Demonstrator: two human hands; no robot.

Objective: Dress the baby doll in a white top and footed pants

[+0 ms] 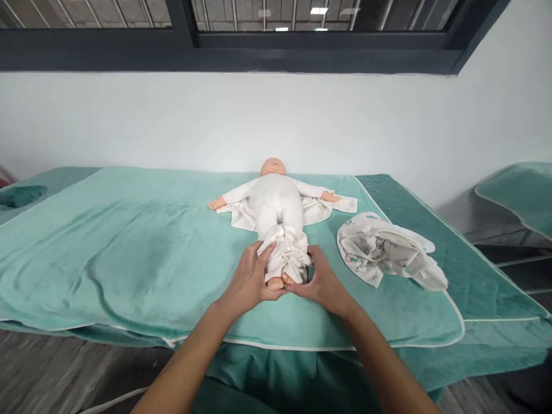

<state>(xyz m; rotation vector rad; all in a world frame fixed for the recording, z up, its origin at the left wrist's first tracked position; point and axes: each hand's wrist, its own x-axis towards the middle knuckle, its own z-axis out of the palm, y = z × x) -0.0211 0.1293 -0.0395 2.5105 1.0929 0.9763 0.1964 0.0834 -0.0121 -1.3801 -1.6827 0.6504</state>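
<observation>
A baby doll [276, 201] lies on its back on a teal towel [129, 259], head toward the wall, arms spread. It wears a white garment, open under its torso and bunched at the legs [287, 253]. My left hand [250, 282] grips the bunched white cloth at the doll's legs, fingers curled round it by a bare foot. On the other side, my right hand [319, 282] pinches the same cloth and the feet.
A crumpled white patterned cloth [383, 250] lies on the towel to the right of the doll. The table edge runs close in front of me. A second teal-covered table [517, 195] stands at the far right. A white wall and dark window frame are behind.
</observation>
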